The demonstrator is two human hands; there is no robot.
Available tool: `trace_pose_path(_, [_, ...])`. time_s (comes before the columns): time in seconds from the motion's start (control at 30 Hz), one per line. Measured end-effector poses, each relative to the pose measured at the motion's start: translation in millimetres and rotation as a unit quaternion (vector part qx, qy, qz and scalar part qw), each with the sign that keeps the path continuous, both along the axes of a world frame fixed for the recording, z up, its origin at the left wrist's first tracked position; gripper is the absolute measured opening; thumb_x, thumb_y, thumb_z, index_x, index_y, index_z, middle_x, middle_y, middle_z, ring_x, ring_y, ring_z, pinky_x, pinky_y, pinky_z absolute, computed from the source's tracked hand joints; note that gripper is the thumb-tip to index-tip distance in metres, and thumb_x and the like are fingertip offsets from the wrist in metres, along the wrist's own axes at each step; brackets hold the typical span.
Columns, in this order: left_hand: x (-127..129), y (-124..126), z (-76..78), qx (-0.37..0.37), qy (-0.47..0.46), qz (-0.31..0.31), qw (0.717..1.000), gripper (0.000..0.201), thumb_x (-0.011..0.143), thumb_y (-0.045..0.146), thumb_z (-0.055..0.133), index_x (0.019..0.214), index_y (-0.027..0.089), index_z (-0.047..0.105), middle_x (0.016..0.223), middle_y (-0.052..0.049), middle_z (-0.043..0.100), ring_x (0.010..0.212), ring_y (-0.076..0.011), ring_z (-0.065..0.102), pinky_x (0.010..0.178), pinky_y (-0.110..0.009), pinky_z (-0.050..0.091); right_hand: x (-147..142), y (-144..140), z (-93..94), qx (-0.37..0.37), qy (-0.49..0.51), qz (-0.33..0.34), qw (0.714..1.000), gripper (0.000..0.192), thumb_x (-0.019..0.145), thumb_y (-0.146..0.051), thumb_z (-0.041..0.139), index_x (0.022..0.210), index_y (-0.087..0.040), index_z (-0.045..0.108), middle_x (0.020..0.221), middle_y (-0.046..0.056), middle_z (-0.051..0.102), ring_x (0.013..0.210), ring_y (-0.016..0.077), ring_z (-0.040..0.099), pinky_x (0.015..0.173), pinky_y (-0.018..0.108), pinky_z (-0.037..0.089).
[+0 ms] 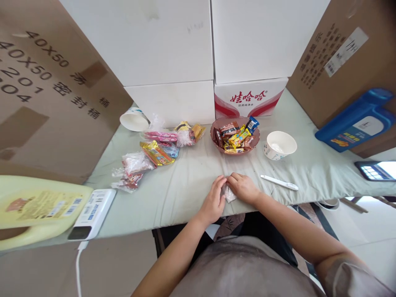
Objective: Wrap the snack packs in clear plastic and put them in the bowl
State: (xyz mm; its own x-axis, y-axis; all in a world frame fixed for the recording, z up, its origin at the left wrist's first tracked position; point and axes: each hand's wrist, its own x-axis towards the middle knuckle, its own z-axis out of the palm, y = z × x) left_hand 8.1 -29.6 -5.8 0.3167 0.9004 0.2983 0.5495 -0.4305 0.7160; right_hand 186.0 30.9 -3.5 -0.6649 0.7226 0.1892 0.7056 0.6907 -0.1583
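At the near edge of the cloth-covered table, my left hand and my right hand meet over a small clear plastic packet. Fingers of both hands are curled in on it from either side, and they hide most of its upper part. What the packet contains is too small to make out. Just beyond my hands stands a reddish see-through bowl full of wrapped snacks. A white pen-shaped tool lies to the right of my right hand.
Snack packets lie scattered left of the bowl, near a tipped paper cup. Another paper cup stands upright on the right. A blue bottle, a phone, a yellow jug, a white power bank and boxes surround the space.
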Motion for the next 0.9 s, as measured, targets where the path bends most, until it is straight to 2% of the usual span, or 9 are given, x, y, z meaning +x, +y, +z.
trace_pose_path(0.1, [4,-1,-4.3,0.015,0.027,0.040,0.999,0.034,0.092,0.021,0.048,0.125,0.019,0.045,0.141,-0.016,0.042,0.133,-0.0268,0.042,0.108,-0.049,0.042,-3,-2,1.6,-0.013,0.013,-0.013,1.000,0.019,0.098,-0.023,0.044,0.106,-0.016,0.060,0.090,0.007,0.059,0.077,0.0164,0.056,0.065,0.027,0.038])
trace_pose_path(0.2, [12,-2,-10.3,0.045,0.091,0.081,0.992,0.033,0.089,0.025,0.054,0.121,0.015,0.049,0.138,-0.018,0.042,0.136,-0.0329,0.037,0.108,-0.054,0.040,-4,-3,2.9,-0.025,0.002,-0.030,0.999,0.020,0.097,-0.023,0.044,0.106,-0.016,0.061,0.090,0.007,0.060,0.077,0.0163,0.056,0.065,0.027,0.039])
trace_pose_path(0.37, [20,-1,-13.8,0.067,0.146,0.099,0.982,0.042,0.087,0.023,0.055,0.126,0.010,0.046,0.134,-0.021,0.046,0.137,-0.0366,0.034,0.108,-0.055,0.039,14,8,5.4,0.018,0.001,-0.185,0.983,0.022,0.096,-0.022,0.043,0.099,-0.015,0.064,0.089,0.011,0.059,0.079,0.0218,0.055,0.069,0.032,0.042])
trace_pose_path(0.43, [20,0,-14.4,0.071,0.154,0.097,0.981,0.042,0.088,0.024,0.055,0.126,0.009,0.045,0.133,-0.021,0.046,0.136,-0.0366,0.035,0.107,-0.055,0.040,24,10,9.0,0.050,0.035,-0.213,0.975,0.021,0.093,-0.018,0.045,0.100,-0.014,0.064,0.094,0.013,0.060,0.087,0.0248,0.054,0.077,0.036,0.043])
trace_pose_path(0.5, [19,0,-15.4,0.078,0.153,0.096,0.980,0.042,0.089,0.024,0.054,0.127,0.011,0.045,0.133,-0.020,0.047,0.135,-0.0365,0.037,0.106,-0.056,0.040,29,4,12.9,0.066,0.079,-0.156,0.982,0.021,0.092,-0.017,0.047,0.103,-0.014,0.064,0.103,0.014,0.060,0.099,0.0264,0.052,0.086,0.040,0.043])
trace_pose_path(0.63, [12,-2,-14.9,0.083,0.102,0.088,0.987,0.042,0.090,0.022,0.050,0.130,0.015,0.042,0.135,-0.019,0.046,0.133,-0.0332,0.041,0.104,-0.055,0.043,25,-22,14.4,0.007,0.054,0.080,0.995,0.022,0.093,-0.020,0.049,0.110,-0.018,0.062,0.109,0.011,0.061,0.106,0.0221,0.051,0.089,0.037,0.044])
trace_pose_path(0.7, [5,-4,-12.5,0.073,0.044,0.097,0.992,0.040,0.090,0.018,0.046,0.130,0.017,0.042,0.134,-0.017,0.047,0.129,-0.0287,0.046,0.103,-0.051,0.045,30,-27,15.8,-0.030,0.017,0.101,0.994,0.020,0.092,-0.017,0.049,0.105,-0.018,0.063,0.102,0.009,0.063,0.095,0.0198,0.053,0.084,0.033,0.046])
trace_pose_path(0.8, [-3,-7,-9.2,0.051,-0.038,0.121,0.991,0.031,0.091,0.017,0.044,0.121,0.019,0.047,0.124,-0.013,0.053,0.117,-0.0235,0.054,0.099,-0.046,0.049,61,-9,33.1,-0.013,0.049,0.036,0.998,0.023,0.091,-0.012,0.044,0.097,-0.019,0.065,0.092,0.008,0.063,0.086,0.0184,0.055,0.079,0.030,0.047])
trace_pose_path(0.9, [-6,-7,-8.4,0.039,-0.065,0.128,0.989,0.024,0.090,0.021,0.047,0.114,0.020,0.051,0.116,-0.011,0.057,0.108,-0.0213,0.058,0.093,-0.042,0.052,107,33,68.8,0.079,0.117,-0.145,0.979,0.028,0.092,-0.015,0.040,0.101,-0.019,0.066,0.099,0.010,0.063,0.097,0.0212,0.056,0.085,0.033,0.046])
